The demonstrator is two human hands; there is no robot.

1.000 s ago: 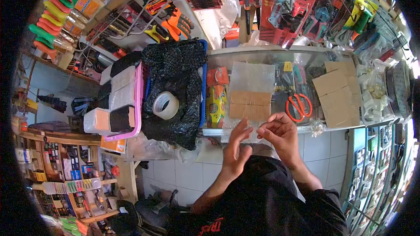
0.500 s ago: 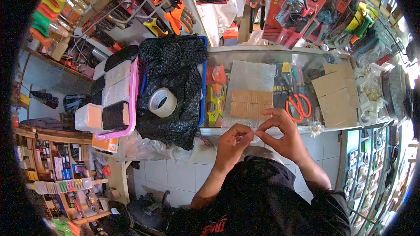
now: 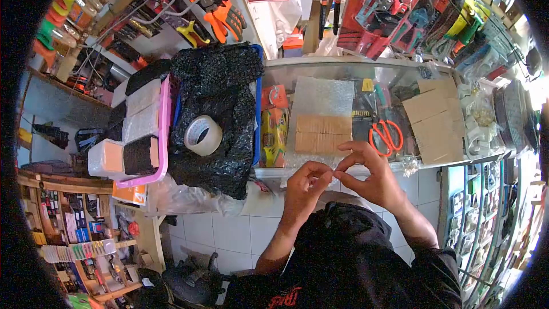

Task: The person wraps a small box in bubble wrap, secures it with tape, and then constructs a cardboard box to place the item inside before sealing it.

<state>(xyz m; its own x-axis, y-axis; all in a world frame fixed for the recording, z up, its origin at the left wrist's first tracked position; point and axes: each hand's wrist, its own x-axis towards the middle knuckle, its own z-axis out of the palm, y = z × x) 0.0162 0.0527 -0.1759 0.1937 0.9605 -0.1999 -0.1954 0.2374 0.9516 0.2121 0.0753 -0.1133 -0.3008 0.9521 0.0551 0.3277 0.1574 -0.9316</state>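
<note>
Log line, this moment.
left hand: pinched; right hand: pinched, beside left; anything held: unclear; cardboard: on bubble wrap; scissors: right of cardboard

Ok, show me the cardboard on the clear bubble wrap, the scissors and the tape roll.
Cardboard (image 3: 323, 134): head view, middle of its upper face.
Scissors (image 3: 388, 137): head view, on the orange handles.
Tape roll (image 3: 211, 141): head view, on its outer side.
</note>
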